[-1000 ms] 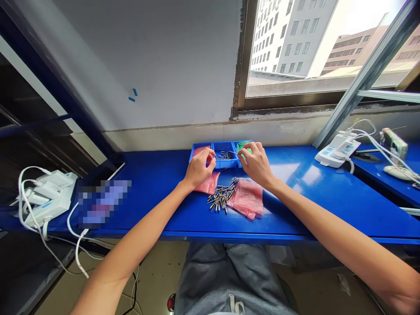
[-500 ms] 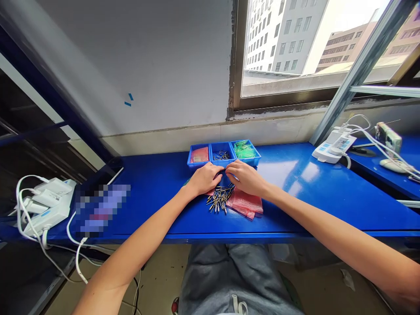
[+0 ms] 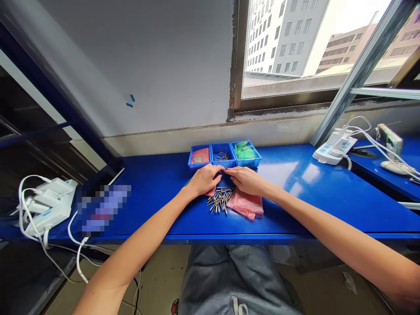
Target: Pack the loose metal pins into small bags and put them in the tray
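My left hand point(image 3: 206, 179) is closed, its thumb and fingertips pinched near the front of the blue bins. Against it my right hand point(image 3: 246, 180) reaches from the other side, fingers pressed together and tips meeting the left fingertips. Whatever is between them is too small or hidden to name. Just below lies a pile of small metal pins with dark and gold-coloured shafts point(image 3: 219, 201). Pink-red plastic bags point(image 3: 246, 205) lie flat under and beside my right hand. A bit of another red bag point(image 3: 211, 191) shows under my left hand.
Three joined blue bins stand behind my hands: one with red bags point(image 3: 200, 155), one with small metal pins point(image 3: 222, 155), one with green bags point(image 3: 245, 151). White power strips point(image 3: 54, 203) with cables sit at left; another point(image 3: 335, 148) is at right.
My right hand's fingers have straightened and slid slightly left, so the fingertips now meet the left hand's. The left hand, pin pile and bags look almost unchanged.
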`<state>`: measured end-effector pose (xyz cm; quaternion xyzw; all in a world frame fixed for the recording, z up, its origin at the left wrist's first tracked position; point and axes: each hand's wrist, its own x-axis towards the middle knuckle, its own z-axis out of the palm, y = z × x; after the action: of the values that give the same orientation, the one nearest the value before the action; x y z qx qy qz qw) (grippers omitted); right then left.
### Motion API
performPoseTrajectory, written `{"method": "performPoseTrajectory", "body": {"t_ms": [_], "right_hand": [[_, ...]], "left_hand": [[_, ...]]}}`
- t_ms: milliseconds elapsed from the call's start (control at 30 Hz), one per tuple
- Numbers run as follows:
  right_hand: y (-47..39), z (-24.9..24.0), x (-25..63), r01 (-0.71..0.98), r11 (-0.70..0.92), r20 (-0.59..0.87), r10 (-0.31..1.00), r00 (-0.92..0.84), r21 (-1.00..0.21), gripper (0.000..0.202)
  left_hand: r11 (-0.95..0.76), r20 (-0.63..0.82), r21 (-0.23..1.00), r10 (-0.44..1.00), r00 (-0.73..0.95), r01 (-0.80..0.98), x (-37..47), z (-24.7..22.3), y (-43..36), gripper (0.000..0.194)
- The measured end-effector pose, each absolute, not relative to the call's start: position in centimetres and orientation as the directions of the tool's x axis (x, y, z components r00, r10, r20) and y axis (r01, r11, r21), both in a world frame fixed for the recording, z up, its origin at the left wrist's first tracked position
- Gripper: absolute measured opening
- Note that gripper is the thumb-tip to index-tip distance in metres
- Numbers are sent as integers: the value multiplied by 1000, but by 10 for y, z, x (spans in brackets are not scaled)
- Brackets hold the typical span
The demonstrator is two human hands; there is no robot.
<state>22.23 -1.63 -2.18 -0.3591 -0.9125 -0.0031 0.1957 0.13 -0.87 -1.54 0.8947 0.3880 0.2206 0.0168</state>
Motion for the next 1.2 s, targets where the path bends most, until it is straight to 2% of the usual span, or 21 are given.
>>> {"method": "performPoseTrajectory", "body": {"t_ms": [267,567,767,967,1200], "right_hand": [[-17,-24,222,671,739,329,651,-684,-66,48],[-14,-24,222,630,771,331,620,-711,-93,43],[-11,-23,225,572,813,366,569,-737,-113,44],[-13,-20,226,559,823,382,552,-741,-104,41],[-16,-16,224,590,794,390,594,-704,-144,25]], "left_hand": [[-687,389,208,712,585,697,1,-16,-9,29],[-711,346,141,687,639,688,1,-20,-4,34],[-741,344,178,663,665,647,-2,-19,-3,30],[-737,326,237,674,663,633,-2,-16,-2,22],[-753,340,193,653,677,629,0,-18,-3,17]]}}
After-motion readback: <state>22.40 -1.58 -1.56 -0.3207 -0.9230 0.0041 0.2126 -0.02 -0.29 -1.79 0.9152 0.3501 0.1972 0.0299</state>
